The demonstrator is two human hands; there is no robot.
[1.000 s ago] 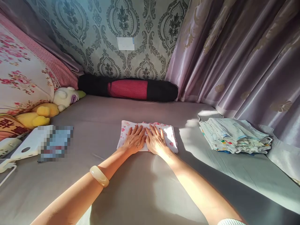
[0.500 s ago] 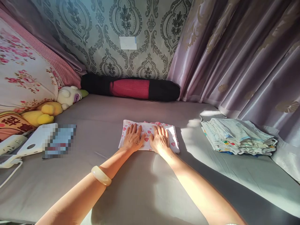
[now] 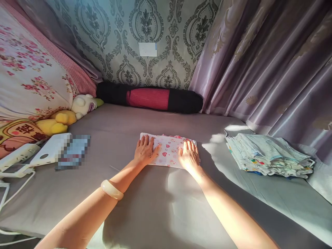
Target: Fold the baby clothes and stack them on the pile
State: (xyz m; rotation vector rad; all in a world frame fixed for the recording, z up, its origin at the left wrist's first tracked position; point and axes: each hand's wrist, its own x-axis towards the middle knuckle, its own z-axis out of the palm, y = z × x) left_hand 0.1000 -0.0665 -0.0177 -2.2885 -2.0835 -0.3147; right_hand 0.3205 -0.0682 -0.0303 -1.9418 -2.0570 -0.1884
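Note:
A folded white cloth with pink hearts and small flowers (image 3: 168,152) lies on the grey bed sheet (image 3: 145,200). My left hand (image 3: 145,150) rests flat on the cloth's left end, fingers extended and thumb pointing inward. On the right end lies my right hand (image 3: 190,155), palm down with its fingers stretched forward. The middle of the cloth shows between the two hands. A pale bangle (image 3: 112,190) circles my left forearm.
Folded pale cloths are stacked in a pile (image 3: 269,155) at the right, near the purple curtain (image 3: 233,62). A black and red bolster-shaped bag (image 3: 147,98) lies along the wall. At left are a white power bank (image 3: 53,148), a power strip (image 3: 22,157), plush toys (image 3: 63,119) and a floral pillow (image 3: 33,76).
My hands have slid apart across the cloth, from near its middle out to its two ends. The view has shifted slightly to the left.

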